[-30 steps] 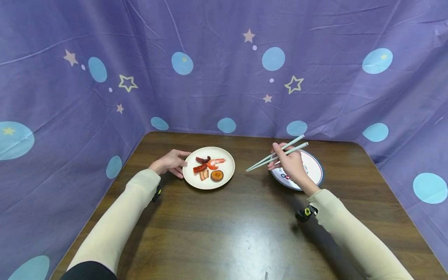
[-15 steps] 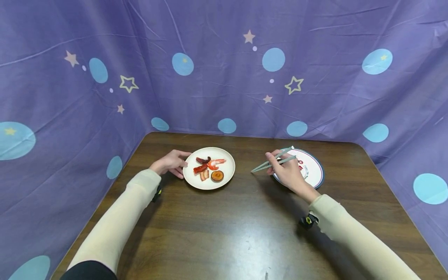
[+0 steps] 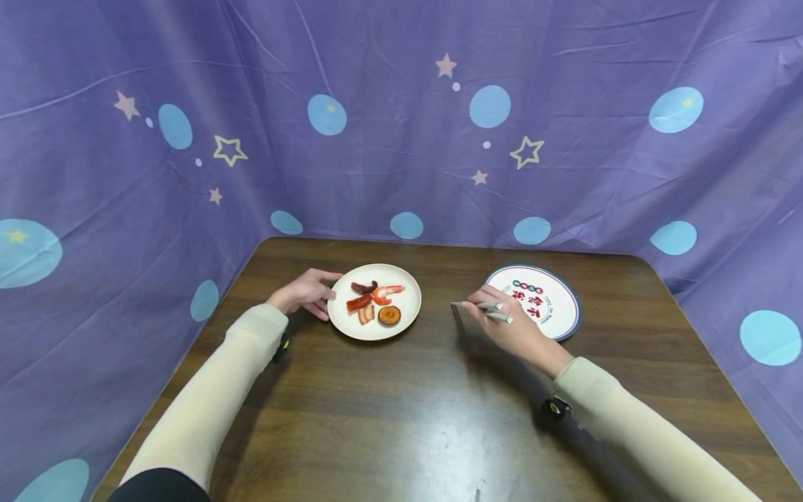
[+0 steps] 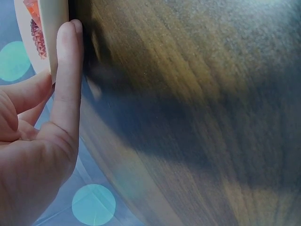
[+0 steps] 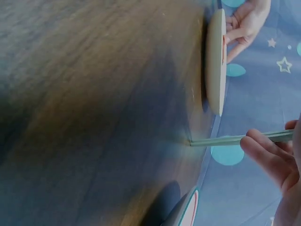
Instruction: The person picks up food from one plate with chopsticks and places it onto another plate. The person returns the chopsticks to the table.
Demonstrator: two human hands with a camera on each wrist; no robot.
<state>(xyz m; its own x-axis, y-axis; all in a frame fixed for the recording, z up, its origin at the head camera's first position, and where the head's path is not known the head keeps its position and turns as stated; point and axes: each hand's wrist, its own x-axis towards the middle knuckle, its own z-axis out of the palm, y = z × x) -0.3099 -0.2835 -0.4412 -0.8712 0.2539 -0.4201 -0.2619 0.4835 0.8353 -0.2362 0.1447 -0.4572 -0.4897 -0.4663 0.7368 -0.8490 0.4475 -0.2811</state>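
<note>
My left hand [image 3: 306,291] grips the left rim of a cream plate [image 3: 409,303], thumb at the upper edge and a finger along the underside in the left wrist view. On the plate lie an orange-red shrimp [image 3: 381,295], a round brown slice [image 3: 389,316], a striped bacon-like piece [image 3: 366,314] and reddish-brown meat pieces [image 3: 359,302]. My right hand [image 3: 517,335] holds a pair of pale green chopsticks [image 5: 221,141] between the two plates. Their tips come down right at the tabletop, close together. Behind that hand sits a white plate [image 3: 561,307] with a blue rim and red characters.
Both plates stand on a dark brown wooden table [image 3: 376,404], towards its far edge. A purple curtain [image 3: 401,139] with stars and blue dots hangs behind the table and at its sides.
My right hand has come down and tilted the chopsticks, their tips now at the table. More of the printed plate shows. My left hand and the food plate have stayed put.
</note>
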